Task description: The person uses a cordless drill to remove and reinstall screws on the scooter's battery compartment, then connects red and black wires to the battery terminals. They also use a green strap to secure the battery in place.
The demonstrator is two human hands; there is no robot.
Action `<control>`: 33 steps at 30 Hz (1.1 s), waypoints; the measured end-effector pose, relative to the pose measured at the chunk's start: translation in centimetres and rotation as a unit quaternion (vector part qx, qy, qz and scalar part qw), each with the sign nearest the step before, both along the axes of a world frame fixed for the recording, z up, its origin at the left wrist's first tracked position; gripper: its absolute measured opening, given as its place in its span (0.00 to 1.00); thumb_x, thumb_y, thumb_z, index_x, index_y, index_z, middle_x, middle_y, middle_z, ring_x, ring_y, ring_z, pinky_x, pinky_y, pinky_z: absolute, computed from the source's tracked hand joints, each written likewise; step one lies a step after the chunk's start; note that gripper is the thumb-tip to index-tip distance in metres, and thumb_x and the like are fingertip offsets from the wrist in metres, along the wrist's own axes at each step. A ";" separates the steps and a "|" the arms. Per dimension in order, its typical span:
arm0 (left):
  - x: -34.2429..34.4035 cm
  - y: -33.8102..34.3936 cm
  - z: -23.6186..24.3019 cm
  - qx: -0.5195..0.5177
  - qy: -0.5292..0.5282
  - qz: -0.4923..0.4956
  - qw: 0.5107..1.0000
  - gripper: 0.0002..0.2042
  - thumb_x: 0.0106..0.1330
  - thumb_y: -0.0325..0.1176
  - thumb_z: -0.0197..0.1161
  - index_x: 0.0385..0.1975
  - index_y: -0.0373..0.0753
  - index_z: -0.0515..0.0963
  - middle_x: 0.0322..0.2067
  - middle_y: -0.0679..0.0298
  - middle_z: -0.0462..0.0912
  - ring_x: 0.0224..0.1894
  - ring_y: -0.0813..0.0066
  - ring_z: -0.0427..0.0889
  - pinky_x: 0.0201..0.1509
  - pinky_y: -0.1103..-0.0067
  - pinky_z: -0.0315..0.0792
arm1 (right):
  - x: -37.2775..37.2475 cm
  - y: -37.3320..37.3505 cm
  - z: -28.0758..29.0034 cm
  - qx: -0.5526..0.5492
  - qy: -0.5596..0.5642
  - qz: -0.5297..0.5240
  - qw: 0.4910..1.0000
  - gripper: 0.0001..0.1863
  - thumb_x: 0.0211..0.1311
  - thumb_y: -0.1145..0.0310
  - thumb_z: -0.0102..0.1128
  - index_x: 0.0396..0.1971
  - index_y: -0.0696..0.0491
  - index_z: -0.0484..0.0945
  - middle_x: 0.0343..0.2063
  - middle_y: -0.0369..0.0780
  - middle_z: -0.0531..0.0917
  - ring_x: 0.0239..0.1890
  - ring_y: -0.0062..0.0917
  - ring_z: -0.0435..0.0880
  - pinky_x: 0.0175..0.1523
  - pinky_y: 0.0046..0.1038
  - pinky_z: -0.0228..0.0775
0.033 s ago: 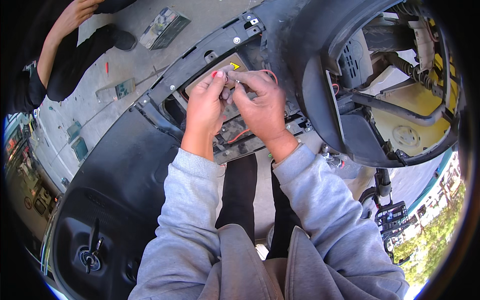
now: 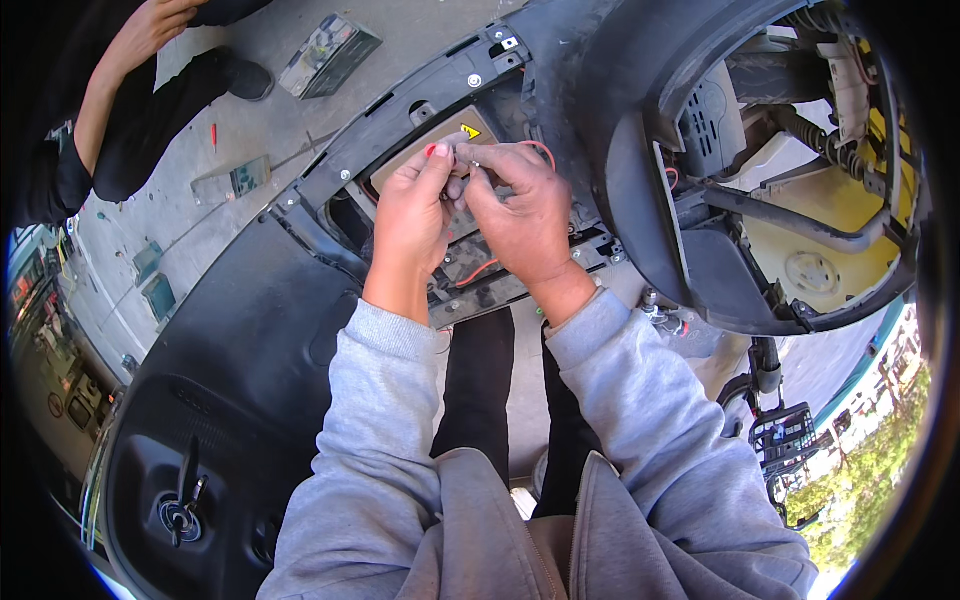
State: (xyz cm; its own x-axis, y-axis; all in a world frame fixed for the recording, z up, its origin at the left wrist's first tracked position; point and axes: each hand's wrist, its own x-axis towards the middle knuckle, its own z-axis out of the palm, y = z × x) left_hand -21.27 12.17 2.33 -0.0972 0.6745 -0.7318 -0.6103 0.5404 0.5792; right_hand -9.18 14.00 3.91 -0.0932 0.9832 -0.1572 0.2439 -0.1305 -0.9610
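My left hand [image 2: 412,215] and my right hand [image 2: 525,205] meet over an open bay in the black vehicle body. Both are closed in a pinch, fingertips almost touching. A small red piece [image 2: 432,150] shows at the left thumb and fingertip. Between the right thumb and forefinger glints a tiny metallic bit [image 2: 475,166], too small to name. Behind the fingers lies a brown box-like unit [image 2: 425,148] with a yellow warning triangle [image 2: 471,131]. A red wire [image 2: 540,148] curves out beside my right hand, and a red stretch of wire [image 2: 478,272] shows below.
A black body panel with a key-like handle [image 2: 180,515] spreads at lower left. To the right, a large black cowl [image 2: 635,190] surrounds a frame bar and spring. Another person's hand [image 2: 150,40] is at upper left, near a dirty box [image 2: 328,58] and a screwdriver [image 2: 213,138] on the floor.
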 end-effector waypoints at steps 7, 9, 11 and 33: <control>1.1 -1.0 1.2 -0.048 0.030 0.097 0.994 0.09 0.71 0.38 0.61 0.35 0.38 0.76 0.29 0.69 0.79 0.27 0.85 0.70 0.30 0.84 0.64 | -0.8 -0.9 0.3 -0.060 -0.003 0.000 0.998 0.09 0.57 0.78 0.62 0.39 0.56 0.78 0.30 0.38 0.84 0.28 0.19 0.83 0.35 0.21 0.76; 0.7 -1.3 1.1 -0.032 0.021 0.111 0.993 0.10 0.70 0.39 0.61 0.35 0.38 0.77 0.29 0.69 0.79 0.27 0.85 0.71 0.30 0.85 0.65 | -0.8 -1.0 0.0 -0.045 -0.018 0.016 0.999 0.09 0.57 0.78 0.63 0.37 0.56 0.76 0.29 0.38 0.83 0.28 0.19 0.83 0.34 0.22 0.76; 0.2 -1.6 1.0 -0.020 0.010 0.101 0.995 0.11 0.71 0.40 0.60 0.36 0.37 0.78 0.31 0.68 0.79 0.31 0.83 0.74 0.35 0.83 0.68 | -0.6 -1.0 -0.5 0.004 -0.040 0.049 0.998 0.08 0.56 0.78 0.64 0.35 0.56 0.76 0.30 0.38 0.82 0.27 0.20 0.82 0.34 0.23 0.76; 1.5 -2.7 -0.4 0.010 0.011 0.090 0.996 0.13 0.73 0.38 0.57 0.46 0.35 0.78 0.32 0.69 0.79 0.31 0.86 0.71 0.34 0.86 0.64 | -0.1 -1.0 -1.3 0.035 -0.111 0.084 0.990 0.03 0.59 0.72 0.59 0.32 0.54 0.77 0.34 0.42 0.78 0.40 0.39 0.78 0.45 0.37 0.72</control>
